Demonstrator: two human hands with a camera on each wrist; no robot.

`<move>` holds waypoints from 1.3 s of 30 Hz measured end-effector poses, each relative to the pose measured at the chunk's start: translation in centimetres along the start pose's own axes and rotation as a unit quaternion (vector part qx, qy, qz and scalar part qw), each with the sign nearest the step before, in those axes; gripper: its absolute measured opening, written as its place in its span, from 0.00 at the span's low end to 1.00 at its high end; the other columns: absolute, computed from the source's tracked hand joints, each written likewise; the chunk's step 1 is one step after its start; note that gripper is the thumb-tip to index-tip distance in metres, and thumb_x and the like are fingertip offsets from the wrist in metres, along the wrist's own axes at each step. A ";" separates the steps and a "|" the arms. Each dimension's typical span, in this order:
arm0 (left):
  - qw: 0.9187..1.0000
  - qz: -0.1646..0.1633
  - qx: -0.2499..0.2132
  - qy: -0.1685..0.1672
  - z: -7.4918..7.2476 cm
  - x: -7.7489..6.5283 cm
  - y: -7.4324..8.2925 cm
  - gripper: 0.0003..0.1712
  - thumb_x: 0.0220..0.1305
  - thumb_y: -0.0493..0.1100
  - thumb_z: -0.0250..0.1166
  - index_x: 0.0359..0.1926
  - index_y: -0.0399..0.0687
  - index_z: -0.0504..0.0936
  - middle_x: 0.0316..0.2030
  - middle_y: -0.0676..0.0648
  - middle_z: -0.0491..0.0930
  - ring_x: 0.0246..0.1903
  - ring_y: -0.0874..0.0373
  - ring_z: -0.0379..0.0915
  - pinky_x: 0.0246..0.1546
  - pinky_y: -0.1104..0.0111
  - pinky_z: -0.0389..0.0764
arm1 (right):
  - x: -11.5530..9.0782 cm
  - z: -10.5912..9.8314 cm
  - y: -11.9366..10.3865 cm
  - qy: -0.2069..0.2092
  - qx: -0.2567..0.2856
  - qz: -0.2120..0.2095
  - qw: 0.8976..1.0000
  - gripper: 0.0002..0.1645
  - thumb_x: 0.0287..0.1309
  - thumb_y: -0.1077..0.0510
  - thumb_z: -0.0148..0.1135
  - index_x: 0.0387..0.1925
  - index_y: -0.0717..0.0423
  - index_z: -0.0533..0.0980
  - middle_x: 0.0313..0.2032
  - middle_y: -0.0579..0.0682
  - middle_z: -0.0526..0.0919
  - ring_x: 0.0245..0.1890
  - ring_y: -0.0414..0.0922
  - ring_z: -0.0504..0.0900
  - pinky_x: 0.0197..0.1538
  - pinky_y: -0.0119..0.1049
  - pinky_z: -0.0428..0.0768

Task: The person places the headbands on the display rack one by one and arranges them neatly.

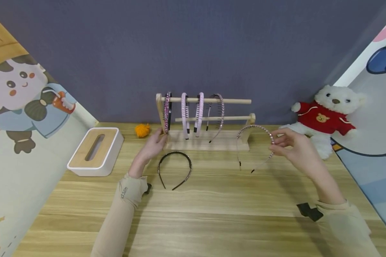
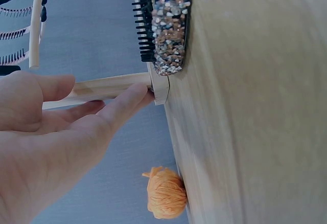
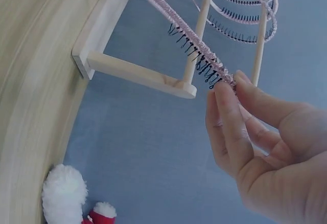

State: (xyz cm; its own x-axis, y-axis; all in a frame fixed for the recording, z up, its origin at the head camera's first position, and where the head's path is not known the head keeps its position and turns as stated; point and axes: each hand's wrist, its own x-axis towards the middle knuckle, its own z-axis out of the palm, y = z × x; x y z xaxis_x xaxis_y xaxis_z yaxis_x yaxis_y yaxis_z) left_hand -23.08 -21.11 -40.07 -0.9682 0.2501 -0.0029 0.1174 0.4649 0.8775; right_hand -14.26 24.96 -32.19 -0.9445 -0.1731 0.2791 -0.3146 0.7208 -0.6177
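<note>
Beside the wooden rack (image 1: 209, 144), my left hand (image 1: 152, 144) touches the left upright post (image 2: 115, 83) with its fingers extended toward the base. Out at the rack's right end, my right hand (image 1: 294, 148) pinches a pink beaded headband (image 1: 260, 127) between thumb and fingers. This band has small comb teeth, seen in the right wrist view, and its two tips point down in front of the rack. A glittery headband (image 1: 167, 112), two pale pink padded headbands (image 1: 184, 114) and a thin pink toothed headband (image 1: 222, 114) hang on the rack. A black headband (image 1: 190, 166) lies on the table.
A white tissue box with a wooden lid (image 1: 110, 162) stands at the left. An orange yarn ball (image 1: 142, 130) sits by the dark back panel (image 1: 209, 46). At the right, a white teddy bear in a red sweater (image 1: 328, 117) leans near the side wall.
</note>
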 end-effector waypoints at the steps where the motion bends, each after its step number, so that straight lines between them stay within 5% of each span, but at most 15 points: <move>1: 1.000 0.000 0.000 -0.001 0.0 0.0 0.0 0.35 0.87 0.42 0.47 0.85 0.36 0.48 0.77 0.28 0.62 0.32 0.56 0.67 0.36 0.62 0.75 | -0.1 -0.1 0.0 0.004 -0.003 -0.002 1.000 0.25 0.59 0.70 0.78 0.56 0.68 0.79 0.39 0.62 0.89 0.38 0.57 0.88 0.33 0.21 0.79; 4: 1.000 -0.001 -0.003 -0.003 0.0 0.0 0.0 0.35 0.87 0.42 0.47 0.85 0.36 0.48 0.77 0.28 0.62 0.26 0.58 0.60 0.30 0.64 0.72 | -0.2 -0.3 0.0 0.011 -0.007 -0.002 1.000 0.26 0.57 0.70 0.79 0.56 0.67 0.79 0.38 0.62 0.89 0.37 0.58 0.88 0.33 0.20 0.78; 8: 1.000 -0.004 0.002 -0.002 0.1 0.0 0.0 0.35 0.88 0.43 0.46 0.85 0.36 0.48 0.78 0.28 0.60 0.40 0.48 0.73 0.42 0.60 0.77 | -0.4 -0.5 0.0 0.009 -0.010 0.012 1.000 0.27 0.58 0.69 0.80 0.57 0.67 0.77 0.40 0.63 0.88 0.39 0.61 0.88 0.32 0.20 0.78; 11: 1.000 -0.004 0.005 -0.004 0.1 0.0 0.0 0.35 0.88 0.44 0.46 0.85 0.35 0.47 0.78 0.28 0.59 0.50 0.41 0.72 0.49 0.55 0.77 | -0.6 -0.7 -0.1 0.011 -0.014 0.022 1.000 0.28 0.59 0.67 0.80 0.58 0.66 0.76 0.41 0.63 0.87 0.39 0.59 0.88 0.32 0.20 0.78; 16: 1.000 -0.002 0.004 -0.001 0.1 0.0 0.1 0.35 0.88 0.43 0.46 0.85 0.34 0.48 0.75 0.28 0.64 0.30 0.57 0.68 0.30 0.68 0.73 | -0.8 -1.2 -0.4 0.024 -0.024 0.016 0.999 0.29 0.59 0.66 0.80 0.58 0.65 0.76 0.40 0.61 0.87 0.35 0.42 0.86 0.33 0.19 0.76; 19: 1.000 -0.001 0.002 -0.001 0.1 0.0 0.1 0.35 0.87 0.43 0.47 0.84 0.34 0.48 0.75 0.27 0.64 0.25 0.58 0.61 0.26 0.66 0.71 | -0.9 -1.4 -0.4 0.031 -0.020 0.008 0.999 0.30 0.59 0.66 0.80 0.59 0.66 0.75 0.40 0.61 0.87 0.34 0.28 0.81 0.35 0.17 0.76; 22: 1.000 -0.003 0.009 -0.001 0.1 0.0 0.1 0.35 0.88 0.43 0.46 0.84 0.32 0.47 0.77 0.26 0.60 0.42 0.47 0.75 0.46 0.55 0.81 | -0.9 -1.5 -0.5 0.038 -0.015 0.006 0.999 0.31 0.59 0.67 0.80 0.59 0.67 0.74 0.40 0.62 0.86 0.33 0.22 0.78 0.35 0.16 0.76; 26: 1.000 -0.008 0.003 -0.004 0.1 -0.3 0.9 0.34 0.88 0.42 0.44 0.83 0.29 0.47 0.78 0.24 0.55 0.72 0.31 0.61 0.73 0.40 0.63 | -0.9 -1.8 -0.6 0.051 -0.016 0.012 0.998 0.31 0.60 0.66 0.80 0.59 0.67 0.73 0.40 0.62 0.86 0.33 0.21 0.76 0.36 0.15 0.75; 29: 1.000 -0.016 0.000 -0.011 -0.1 -1.0 2.5 0.33 0.87 0.39 0.44 0.82 0.25 0.48 0.78 0.22 0.54 0.75 0.27 0.55 0.74 0.38 0.59 | -0.8 -2.1 -0.7 0.066 -0.024 0.014 0.997 0.32 0.60 0.64 0.81 0.59 0.67 0.73 0.40 0.62 0.86 0.33 0.19 0.75 0.37 0.14 0.73; 32: 1.000 -0.021 0.001 -0.014 -0.1 -1.3 3.3 0.33 0.87 0.37 0.44 0.81 0.23 0.48 0.77 0.21 0.55 0.69 0.24 0.62 0.70 0.39 0.67 | -0.7 -2.3 -1.0 0.083 -0.034 0.010 0.996 0.32 0.59 0.64 0.81 0.60 0.66 0.73 0.40 0.61 0.86 0.34 0.17 0.73 0.39 0.15 0.70; 36: 1.000 -0.018 -0.002 -0.009 0.0 -0.9 2.1 0.33 0.87 0.39 0.44 0.82 0.27 0.47 0.78 0.23 0.55 0.59 0.27 0.68 0.60 0.40 0.73 | -0.6 -2.5 -1.3 0.098 -0.038 0.014 0.994 0.32 0.61 0.64 0.80 0.61 0.65 0.73 0.41 0.60 0.85 0.35 0.17 0.72 0.42 0.21 0.69; 39: 1.000 -0.011 0.001 -0.005 0.1 -0.5 1.0 0.34 0.88 0.42 0.45 0.84 0.31 0.47 0.79 0.25 0.55 0.66 0.30 0.66 0.67 0.40 0.69 | -0.3 -2.5 -1.5 0.100 -0.035 0.020 0.994 0.32 0.63 0.64 0.78 0.62 0.64 0.72 0.42 0.59 0.84 0.36 0.18 0.72 0.43 0.25 0.70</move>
State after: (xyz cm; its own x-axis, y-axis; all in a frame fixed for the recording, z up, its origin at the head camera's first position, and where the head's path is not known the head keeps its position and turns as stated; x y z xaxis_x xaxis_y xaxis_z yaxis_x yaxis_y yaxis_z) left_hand -22.44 -20.68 -39.20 -0.9685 0.2475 -0.0264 0.0966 0.4713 0.8767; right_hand -13.26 25.58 -29.47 -0.9165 -0.0117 0.4000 -0.2631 0.7707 -0.5803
